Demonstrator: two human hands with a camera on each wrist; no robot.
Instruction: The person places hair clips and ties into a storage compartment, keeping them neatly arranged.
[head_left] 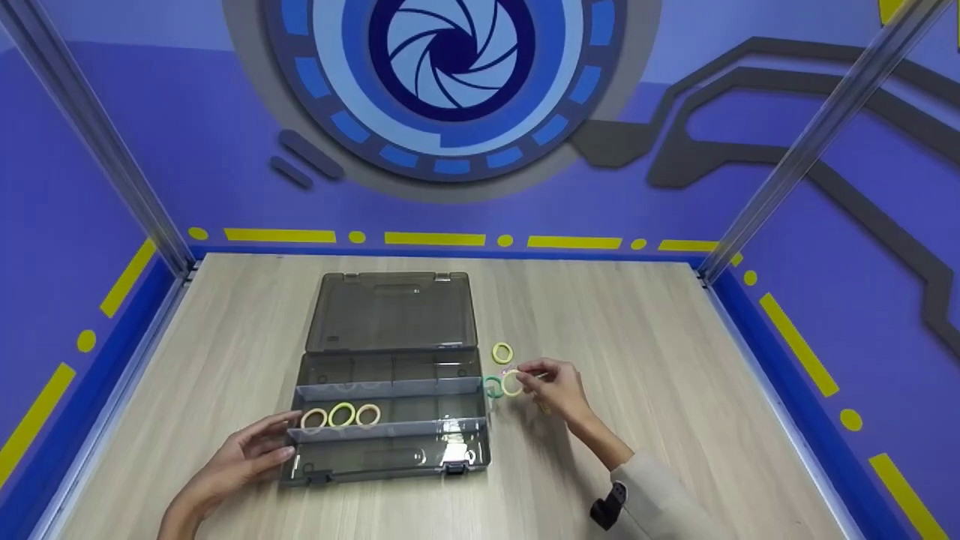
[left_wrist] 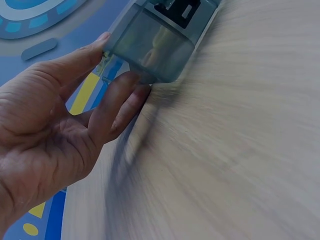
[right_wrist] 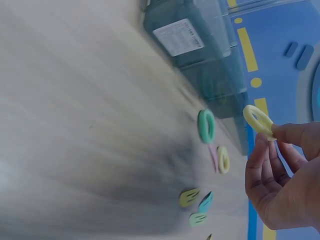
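Note:
A smoky clear compartment box (head_left: 386,474) lies on the table with its lid folded back. Three hair ties, two peach (head_left: 304,420) and one yellow (head_left: 332,417), lean in a row in its middle section. Fingers of my left hand (head_left: 234,459) rest against the box's left side near the front corner. To the right of the box, my right hand (head_left: 556,390) pinches a pale yellow hair tie (right_wrist: 251,121) between thumb and fingertips, held above the table. Below it in the right wrist view lie a green hair tie (right_wrist: 202,128), a yellow one (right_wrist: 226,161) and a thin pink piece (right_wrist: 213,156).
Several small hair clips, including an olive one (right_wrist: 188,198), a teal one (right_wrist: 205,202) and a mint one (right_wrist: 198,219), lie on the table near the right hand. Purple-blue panels (head_left: 150,142) with metal corner posts enclose the table's back and sides.

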